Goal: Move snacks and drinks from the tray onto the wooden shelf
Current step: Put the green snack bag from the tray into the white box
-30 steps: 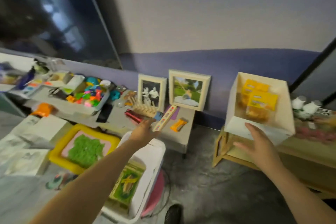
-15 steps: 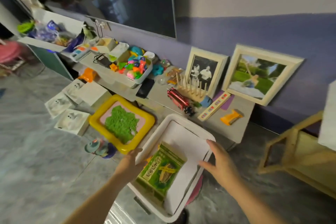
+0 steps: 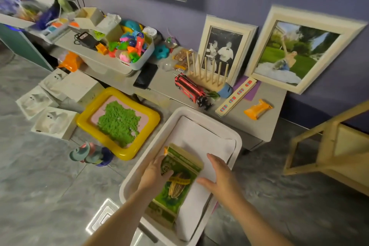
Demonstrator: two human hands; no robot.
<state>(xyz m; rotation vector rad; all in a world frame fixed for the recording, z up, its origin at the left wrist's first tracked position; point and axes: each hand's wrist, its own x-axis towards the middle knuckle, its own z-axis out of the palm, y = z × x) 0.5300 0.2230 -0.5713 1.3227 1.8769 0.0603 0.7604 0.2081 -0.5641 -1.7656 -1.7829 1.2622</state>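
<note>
A white tray lined with white paper sits low in front of me. In it lies a green snack packet with a sunflower-seed picture. My left hand rests on the packet's left edge, thumb over its face, fingers curled at its side. My right hand lies flat on the paper just right of the packet, fingers spread, touching its right edge. Only the corner of the wooden shelf shows at the right edge.
A grey low table behind the tray holds an orange snack packet, a red toy bus, a wooden peg rack, two framed photos and a bin of toys. A yellow sand tray lies on the floor at left.
My view swung from the shelf down to the tray. Both hands dropped into the tray: the left came onto the green packet, the right landed beside it.
</note>
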